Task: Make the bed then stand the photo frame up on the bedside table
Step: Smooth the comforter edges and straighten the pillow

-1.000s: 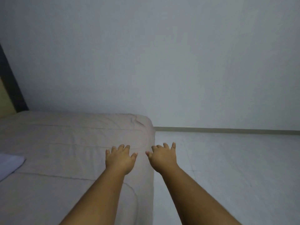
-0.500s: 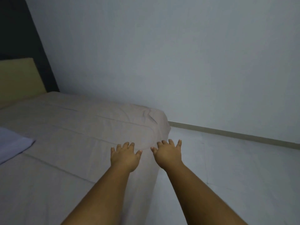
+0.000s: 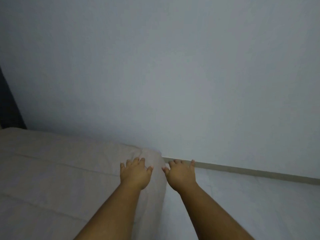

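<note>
A bed [image 3: 52, 174] covered in a beige sheet fills the lower left, its far corner against the wall. My left hand [image 3: 136, 173] is stretched out flat over the sheet just short of that corner, fingers spread, holding nothing. My right hand [image 3: 181, 174] hovers palm down beside the bed's edge, over the floor, fingers apart and empty. No photo frame or bedside table is in view.
A pale wall [image 3: 173, 75] rises straight ahead, with a beige skirting board [image 3: 251, 172] along its foot. White floor [image 3: 259, 205] lies to the right of the bed. A dark strip [image 3: 8, 104] shows at the far left.
Both hands have reached forward toward the bed's far corner. The view has swung right and closer to the wall; the headboard and the pale cloth at left have left the view.
</note>
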